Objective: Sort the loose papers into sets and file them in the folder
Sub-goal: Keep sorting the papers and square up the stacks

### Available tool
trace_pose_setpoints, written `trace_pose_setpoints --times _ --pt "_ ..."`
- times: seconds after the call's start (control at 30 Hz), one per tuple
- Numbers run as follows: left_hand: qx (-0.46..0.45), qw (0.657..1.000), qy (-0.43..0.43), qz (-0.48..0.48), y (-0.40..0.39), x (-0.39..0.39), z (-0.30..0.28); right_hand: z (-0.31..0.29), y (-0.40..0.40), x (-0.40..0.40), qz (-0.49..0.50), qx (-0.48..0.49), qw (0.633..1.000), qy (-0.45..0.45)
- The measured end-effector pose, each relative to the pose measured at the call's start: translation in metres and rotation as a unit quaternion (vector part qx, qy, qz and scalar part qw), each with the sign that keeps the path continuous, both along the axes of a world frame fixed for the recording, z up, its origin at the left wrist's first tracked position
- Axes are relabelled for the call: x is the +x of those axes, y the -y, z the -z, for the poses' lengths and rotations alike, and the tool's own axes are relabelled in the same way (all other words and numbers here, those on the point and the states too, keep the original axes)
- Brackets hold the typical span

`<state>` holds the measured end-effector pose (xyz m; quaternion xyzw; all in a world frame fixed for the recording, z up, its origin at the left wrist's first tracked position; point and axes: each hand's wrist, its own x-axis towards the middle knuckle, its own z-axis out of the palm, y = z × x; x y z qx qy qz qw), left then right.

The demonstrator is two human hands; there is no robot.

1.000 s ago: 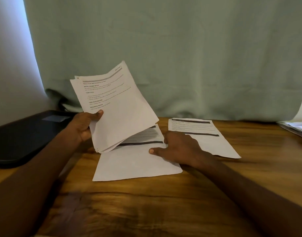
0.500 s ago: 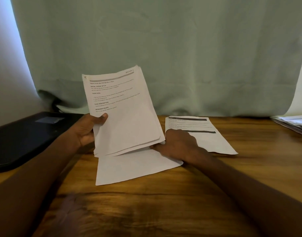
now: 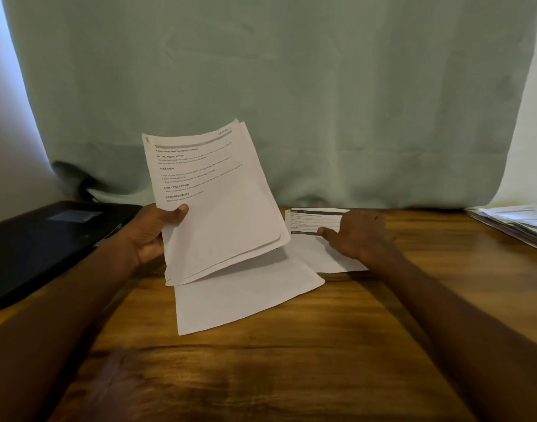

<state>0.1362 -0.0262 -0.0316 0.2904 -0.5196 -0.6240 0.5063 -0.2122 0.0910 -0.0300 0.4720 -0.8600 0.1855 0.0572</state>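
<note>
holding paper stack [image 3: 224, 214] in left hand [image 3: 150, 231]; right hand [image 3: 357, 233] on far sheet [image 3: 314, 222].

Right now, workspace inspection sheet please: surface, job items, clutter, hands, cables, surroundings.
Surface: wooden table, grain visible.
Job's things: stack of printed sheets held tilted above the table; blank sheet flat beneath it; printed sheet flat to the right; black folder closed at far left.
Clutter: paper pile at the right edge.
Hands: left hand grips the stack's left edge, thumb on top; right hand rests on the printed sheet, fingers out.
Cables: a dark cord-like shape behind the folder; cannot tell what it is.
Surroundings: green curtain behind the table.
</note>
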Motion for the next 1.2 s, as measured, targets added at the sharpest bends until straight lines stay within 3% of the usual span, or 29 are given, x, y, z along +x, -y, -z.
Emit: trace_pose_setpoints --times 0.1,0.2,0.33,0.47,0.57,0.77,0.87,0.97,1.2 --pt "-0.003 1.000 0.012 -0.015 -0.002 -0.009 0.000 0.031 0.033 -0.056 0.036 0.068 0.997 0.003" --pt "-0.010 0.999 0.018 -0.045 -0.006 -0.023 0.001 0.039 0.050 -0.083 0.043 0.063 0.997 0.015" --pt "-0.016 0.997 0.008 -0.069 -0.019 -0.040 0.002 -0.004 -0.005 -0.045 0.004 -0.010 0.995 0.099" --pt "-0.025 0.996 -0.006 -0.080 -0.028 -0.048 -0.001 -0.013 -0.023 -0.050 0.032 -0.135 0.973 0.187" --pt "-0.011 0.996 -0.038 -0.078 -0.027 -0.042 -0.003 -0.027 -0.027 -0.049 0.062 -0.257 0.956 0.130" --pt "-0.058 0.993 -0.075 -0.071 -0.027 -0.036 -0.009 -0.056 -0.036 -0.026 0.014 -0.490 0.869 0.068" --pt "-0.072 0.992 -0.083 -0.056 -0.027 -0.035 -0.010 -0.060 -0.035 -0.023 -0.057 -0.554 0.821 0.127" --pt "-0.082 0.992 -0.085 -0.046 -0.029 -0.035 -0.012 -0.062 -0.034 -0.019 -0.129 -0.566 0.780 0.234" --pt "-0.089 0.992 -0.083 -0.043 -0.037 -0.030 -0.023 -0.061 -0.026 -0.009 -0.198 -0.505 0.738 0.402"
